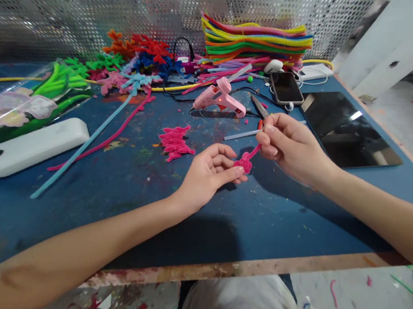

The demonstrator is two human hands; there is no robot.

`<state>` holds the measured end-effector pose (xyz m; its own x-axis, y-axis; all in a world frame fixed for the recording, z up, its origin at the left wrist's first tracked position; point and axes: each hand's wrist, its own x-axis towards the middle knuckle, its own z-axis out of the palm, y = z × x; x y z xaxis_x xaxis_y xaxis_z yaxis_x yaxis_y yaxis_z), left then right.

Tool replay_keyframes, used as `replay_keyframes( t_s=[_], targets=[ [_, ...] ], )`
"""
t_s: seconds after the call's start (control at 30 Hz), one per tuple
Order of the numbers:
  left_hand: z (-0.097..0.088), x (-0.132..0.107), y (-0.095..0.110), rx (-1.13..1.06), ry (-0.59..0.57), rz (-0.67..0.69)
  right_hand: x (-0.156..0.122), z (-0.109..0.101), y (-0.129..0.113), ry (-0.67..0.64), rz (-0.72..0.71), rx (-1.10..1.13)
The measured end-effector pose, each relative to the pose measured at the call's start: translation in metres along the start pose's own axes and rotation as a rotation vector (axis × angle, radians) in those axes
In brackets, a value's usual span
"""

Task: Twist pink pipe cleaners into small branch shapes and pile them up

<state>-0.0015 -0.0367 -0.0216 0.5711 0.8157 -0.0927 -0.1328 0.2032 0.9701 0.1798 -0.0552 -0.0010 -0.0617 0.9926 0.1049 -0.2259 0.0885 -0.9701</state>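
A pink pipe cleaner (244,162), looped into a small flower-like shape at one end, is stretched between my two hands above the blue table. My left hand (218,170) pinches the looped end between thumb and fingers. The straight tail runs up to the right, where my right hand (290,146) grips it with closed fingertips. Just beyond my left hand lies a cluster of bent pink pipe cleaner pieces (176,143). Scissors (259,106) with orange handles lie behind my right hand, which partly hides them. A clear glue stick (242,135) rests close by.
A pink glue gun (218,99) stands behind the hands. To the right are a phone (286,87) and a black tablet (349,127). Bundled pipe cleaners (257,38) lie at the back. Leftward are a white power strip (36,147) and a long blue pipe cleaner (80,149).
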Motion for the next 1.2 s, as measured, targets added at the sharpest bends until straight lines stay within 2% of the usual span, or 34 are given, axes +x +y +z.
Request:
replay_keyframes(
  t_s=[0.17,0.4,0.67,0.93,1.03,1.13,1.2],
  targets=[
    [-0.002,0.0,0.003,0.016,-0.024,0.003,0.005,-0.012,-0.002,-0.014,-0.115,-0.171],
    [-0.002,0.0,0.01,0.033,-0.051,-0.012,0.008,-0.017,-0.009,-0.018,-0.132,-0.285],
    [-0.003,0.002,0.01,0.029,-0.09,-0.035,0.011,-0.022,-0.008,-0.044,-0.119,-0.272],
    [-0.008,0.007,-0.004,-0.098,0.038,-0.009,0.003,-0.013,-0.012,0.018,-0.118,-0.147],
    [-0.009,0.007,-0.003,-0.142,0.067,-0.014,-0.001,-0.007,-0.001,-0.061,-0.053,-0.169],
    [-0.009,0.007,-0.002,-0.156,0.058,-0.034,-0.005,-0.001,0.011,-0.177,0.072,-0.273],
    [-0.01,0.007,-0.003,-0.149,0.047,-0.043,-0.007,0.002,0.015,-0.209,0.1,-0.321]
  ],
)
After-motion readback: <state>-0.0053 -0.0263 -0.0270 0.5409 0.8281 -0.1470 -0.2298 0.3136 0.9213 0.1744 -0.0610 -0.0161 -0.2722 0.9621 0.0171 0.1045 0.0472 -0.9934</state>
